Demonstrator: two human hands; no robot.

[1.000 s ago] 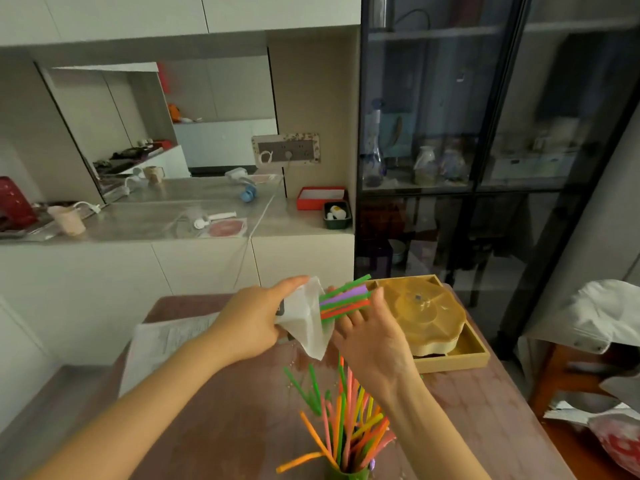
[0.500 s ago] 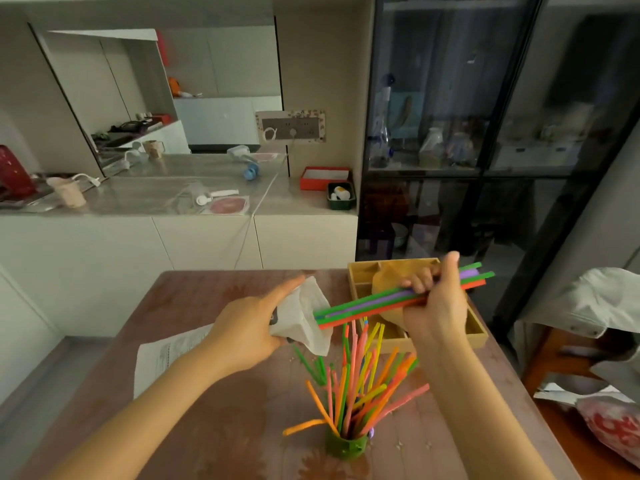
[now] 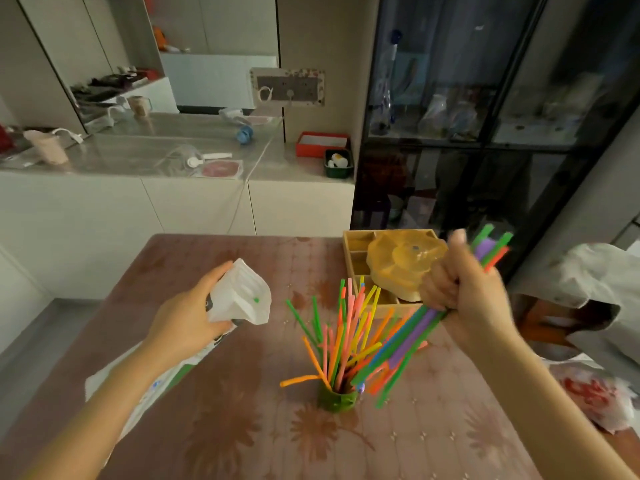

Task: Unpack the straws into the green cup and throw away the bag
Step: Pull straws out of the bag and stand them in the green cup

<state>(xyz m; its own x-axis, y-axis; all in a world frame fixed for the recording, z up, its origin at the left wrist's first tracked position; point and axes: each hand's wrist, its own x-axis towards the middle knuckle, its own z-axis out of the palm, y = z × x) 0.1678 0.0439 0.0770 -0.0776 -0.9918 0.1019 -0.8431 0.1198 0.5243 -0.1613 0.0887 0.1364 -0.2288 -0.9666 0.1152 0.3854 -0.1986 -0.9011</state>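
Note:
A small green cup [image 3: 337, 400] stands on the brown table [image 3: 221, 427], holding several coloured straws [image 3: 341, 336] that fan upward. My right hand [image 3: 464, 292] grips a bundle of green, purple and orange straws [image 3: 412, 344] around its middle, tilted, with the lower ends just right of the cup and the upper ends past my fist. My left hand [image 3: 188, 322] holds the crumpled white plastic bag [image 3: 242, 297] above the table, left of the cup. The bag's mouth faces right, and one green straw end shows inside it.
A wooden tray [image 3: 356, 251] with a yellow plastic lid [image 3: 403, 263] sits at the table's far right. A printed paper sheet [image 3: 162, 379] lies under my left forearm. White cloth [image 3: 602, 282] and a red-and-white bag [image 3: 595, 396] lie off the table's right edge. White counters and a dark glass cabinet stand beyond.
My right hand has pulled the straw bundle fully out of the bag and swung it right and down, its lower ends now beside the cup. My left hand with the bag has dropped lower.

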